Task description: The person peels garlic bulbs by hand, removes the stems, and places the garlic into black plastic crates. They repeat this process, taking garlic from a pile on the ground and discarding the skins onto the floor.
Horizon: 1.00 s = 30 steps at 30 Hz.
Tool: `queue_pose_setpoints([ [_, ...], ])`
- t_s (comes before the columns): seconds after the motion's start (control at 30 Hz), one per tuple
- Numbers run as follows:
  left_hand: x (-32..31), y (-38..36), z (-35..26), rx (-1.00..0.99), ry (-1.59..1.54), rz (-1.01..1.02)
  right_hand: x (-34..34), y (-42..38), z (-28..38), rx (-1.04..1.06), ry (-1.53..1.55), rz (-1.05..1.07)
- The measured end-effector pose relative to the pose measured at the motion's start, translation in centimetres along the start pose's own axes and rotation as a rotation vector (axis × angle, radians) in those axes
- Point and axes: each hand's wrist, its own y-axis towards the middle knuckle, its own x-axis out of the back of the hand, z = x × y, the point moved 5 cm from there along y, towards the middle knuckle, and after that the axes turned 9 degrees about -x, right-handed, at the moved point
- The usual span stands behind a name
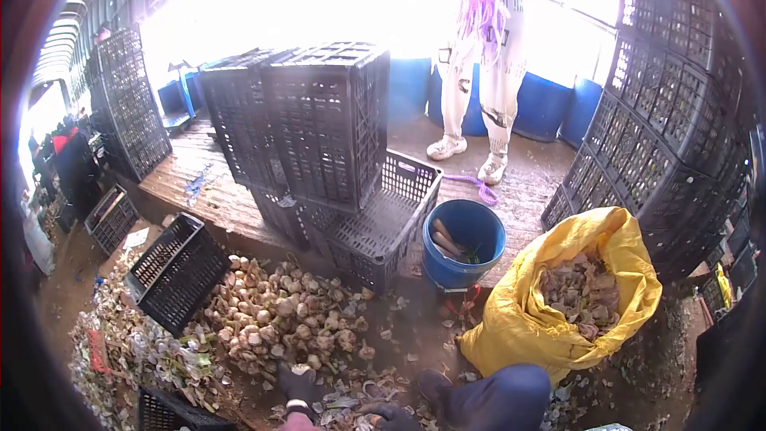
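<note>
My left hand [298, 389], in a dark glove, is at the near edge of a heap of garlic bulbs [279, 311]. Its fingers are closed around a pale garlic bulb [300, 369]. My right hand [388, 417], also gloved, is low at the bottom edge of the view, over loose garlic skins [351, 399]. Its fingers are too dark and cut off to show what they hold, if anything.
A yellow sack [495, 327] of skins stands right, beside a blue bucket [464, 271] holding long pale objects. Black crates [319, 128] are stacked ahead; others stand right [662, 136]. A tilted crate [179, 271] borders the heap. Another person [487, 72] stands on the boards.
</note>
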Motion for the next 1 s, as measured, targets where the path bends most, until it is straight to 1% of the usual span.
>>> queue_pose_setpoints([
  [0.03, 0.1, -1.3, 1.1, 0.117, -0.352, 0.044, 0.1, -0.1, 0.3, -0.063, 0.059, 0.024],
  [0.07, -0.2, -2.9, 1.9, 0.233, -0.705, 0.091, -0.1, -0.2, -0.1, -0.063, 0.002, 0.055],
  [0.1, 1.1, -4.7, 0.8, 0.093, -0.967, 0.056, -0.2, 0.5, -1.1, -0.062, -0.056, 0.086],
  [0.13, 5.8, -7.5, -3.8, 0.253, -1.159, 0.155, -0.3, 1.6, -2.7, -0.062, -0.115, 0.115],
  [0.17, 5.6, -8.9, -4.4, 0.258, -1.32, 0.265, -2.2, 2.5, -8.2, -0.287, 0.41, 0.212],
  [0.27, 4.7, -13.0, -6.2, 0.253, -1.797, 0.636, -1.4, 2.3, -6.7, -0.47, 0.661, 0.169],
  [0.3, 5.4, -14.5, -8.0, 0.163, -1.794, 0.524, -0.4, 1.2, -3.5, -0.429, 0.583, 0.175],
  [0.33, 6.2, -15.4, -9.3, 0.021, -1.792, 0.625, 0.3, 1.0, -2.6, -0.193, 0.349, 0.182],
  [0.37, 7.1, -16.2, -10.1, -0.056, -1.756, 0.647, 1.1, 1.1, -1.6, 0.044, 0.113, 0.186],
  [0.47, 9.6, -18.0, -11.7, -0.116, -1.545, 0.593, 1.8, 1.1, -1.5, -0.01, 0.05, 0.234],
  [0.53, 10.9, -18.8, -12.0, -0.177, -1.451, 0.561, 0.9, 1.0, -2.6, -0.34, 0.687, 0.294],
  [0.6, 12.1, -19.4, -12.6, -0.238, -1.374, 0.542, 0.1, 1.4, -2.3, -0.359, 0.925, 0.421],
  [0.67, 12.7, -19.8, -13.6, -0.302, -1.307, 0.539, 0.7, 1.2, -2.2, -0.226, 0.645, 0.462],
  [0.7, 13.0, -19.9, -14.0, -0.326, -1.278, 0.534, 1.7, 0.3, 0.0, -0.099, 0.242, 0.429],
  [0.77, 13.4, -20.1, -14.8, -0.371, -1.218, 0.512, 1.8, -0.6, 1.2, -0.101, -0.002, 0.372],
  [0.8, 13.5, -20.2, -15.1, -0.389, -1.187, 0.501, 1.6, -0.5, 0.7, -0.221, 0.157, 0.355],
  [0.87, 13.5, -20.3, -15.9, -0.416, -1.137, 0.479, 1.7, 0.1, 0.2, -0.15, 0.176, 0.316],
  [0.9, 13.6, -20.2, -16.3, -0.419, -1.112, 0.468, 1.7, -0.3, 0.9, 0.034, 0.035, 0.292],
  [1.0, 13.5, -20.5, -16.8, -0.427, -1.055, 0.449, 2.3, -1.0, 1.0, 0.015, 0.071, 0.199],
])
